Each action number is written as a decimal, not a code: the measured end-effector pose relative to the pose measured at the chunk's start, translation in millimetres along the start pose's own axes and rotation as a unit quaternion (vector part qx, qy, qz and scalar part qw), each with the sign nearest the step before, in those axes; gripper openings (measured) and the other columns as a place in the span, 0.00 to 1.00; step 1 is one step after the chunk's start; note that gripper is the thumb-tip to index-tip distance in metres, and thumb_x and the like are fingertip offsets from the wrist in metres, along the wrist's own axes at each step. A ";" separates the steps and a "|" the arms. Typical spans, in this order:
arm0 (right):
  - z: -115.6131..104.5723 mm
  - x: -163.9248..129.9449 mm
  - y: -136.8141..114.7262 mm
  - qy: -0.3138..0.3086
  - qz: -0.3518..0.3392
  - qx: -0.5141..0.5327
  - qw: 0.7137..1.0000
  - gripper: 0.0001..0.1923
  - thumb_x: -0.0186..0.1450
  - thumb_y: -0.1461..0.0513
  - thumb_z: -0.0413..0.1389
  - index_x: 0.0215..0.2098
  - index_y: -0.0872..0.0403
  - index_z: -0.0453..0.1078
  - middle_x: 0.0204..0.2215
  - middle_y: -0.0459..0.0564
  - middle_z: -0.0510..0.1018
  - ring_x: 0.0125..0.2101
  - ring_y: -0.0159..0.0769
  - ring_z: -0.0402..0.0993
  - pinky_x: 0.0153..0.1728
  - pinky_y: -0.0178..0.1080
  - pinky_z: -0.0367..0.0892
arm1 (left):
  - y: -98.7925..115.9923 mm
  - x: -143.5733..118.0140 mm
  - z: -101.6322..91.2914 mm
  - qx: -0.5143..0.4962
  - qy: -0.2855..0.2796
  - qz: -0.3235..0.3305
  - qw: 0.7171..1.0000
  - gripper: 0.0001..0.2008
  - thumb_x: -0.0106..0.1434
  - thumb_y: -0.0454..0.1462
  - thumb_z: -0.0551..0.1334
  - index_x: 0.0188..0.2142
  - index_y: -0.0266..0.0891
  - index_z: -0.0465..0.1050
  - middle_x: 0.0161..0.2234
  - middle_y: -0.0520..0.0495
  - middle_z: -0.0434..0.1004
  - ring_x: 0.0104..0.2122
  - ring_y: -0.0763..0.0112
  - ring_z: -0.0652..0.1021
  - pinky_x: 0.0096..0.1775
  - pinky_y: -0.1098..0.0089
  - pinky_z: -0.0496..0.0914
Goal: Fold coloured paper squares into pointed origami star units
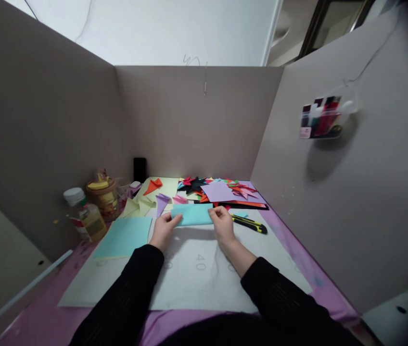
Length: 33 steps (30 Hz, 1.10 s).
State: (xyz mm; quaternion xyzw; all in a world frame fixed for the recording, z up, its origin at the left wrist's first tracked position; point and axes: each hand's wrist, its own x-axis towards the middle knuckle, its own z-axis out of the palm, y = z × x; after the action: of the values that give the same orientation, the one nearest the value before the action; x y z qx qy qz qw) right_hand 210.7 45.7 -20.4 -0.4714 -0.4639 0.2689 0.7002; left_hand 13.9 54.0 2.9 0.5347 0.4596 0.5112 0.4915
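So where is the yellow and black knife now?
In the head view the knife lies on the mat, just right of the right hand and in front of the paper pile.

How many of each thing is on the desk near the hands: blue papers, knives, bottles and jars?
Light blue papers: 2, a folded one and a flat sheet
Utility knife: 1
Bottle: 1
Jar: 1
Total: 5

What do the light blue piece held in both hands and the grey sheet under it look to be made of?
The light blue piece, pinched by the left hand and right hand, looks like matte craft paper: thin, flat, folded with crisp edges. The grey sheet looks like a cutting mat, likely plastic or rubber, given its faint grid and printed numbers.
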 end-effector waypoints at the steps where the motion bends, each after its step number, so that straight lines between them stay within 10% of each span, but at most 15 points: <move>1: 0.8 -0.4 -0.3 0.002 0.002 0.005 1.000 0.14 0.56 0.52 0.57 0.25 0.54 0.63 0.20 0.41 0.65 0.22 0.29 0.59 0.25 0.33 0.58 | -0.3 0.2 -0.2 0.001 0.014 0.004 1.000 0.16 0.47 0.46 0.67 0.24 0.34 0.70 0.21 0.52 0.68 0.22 0.75 0.67 0.25 0.75 0.60; 14: 4.1 2.9 5.5 0.041 0.015 0.066 0.997 0.15 0.54 0.54 0.59 0.25 0.53 0.59 0.20 0.40 0.65 0.22 0.29 0.61 0.27 0.33 0.58 | -7.0 1.9 0.7 0.033 0.069 0.069 0.995 0.19 0.46 0.43 0.68 0.19 0.38 0.58 0.17 0.59 0.55 0.19 0.81 0.59 0.23 0.77 0.56; 21: -0.2 1.3 -1.5 0.006 0.024 0.060 0.998 0.17 0.55 0.56 0.58 0.38 0.53 0.59 0.22 0.43 0.71 0.24 0.30 0.67 0.29 0.34 0.61 | -3.6 -1.1 4.0 -0.064 0.042 0.014 0.997 0.26 0.44 0.44 0.69 0.41 0.35 0.67 0.22 0.54 0.71 0.23 0.73 0.72 0.29 0.74 0.65; 33: -2.6 1.2 -2.6 0.013 0.021 0.037 0.999 0.15 0.55 0.56 0.59 0.36 0.54 0.61 0.20 0.41 0.70 0.22 0.30 0.65 0.26 0.33 0.59 | -12.5 4.2 -0.2 -0.062 0.028 -0.011 0.998 0.20 0.44 0.46 0.70 0.30 0.31 0.75 0.24 0.47 0.76 0.23 0.73 0.72 0.27 0.74 0.63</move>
State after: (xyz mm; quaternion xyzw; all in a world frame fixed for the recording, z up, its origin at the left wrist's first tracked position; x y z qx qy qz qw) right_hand 213.4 44.6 -18.0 -0.4582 -0.4345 0.2945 0.7173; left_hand 14.1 59.4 -9.2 0.4831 0.4464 0.5482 0.5165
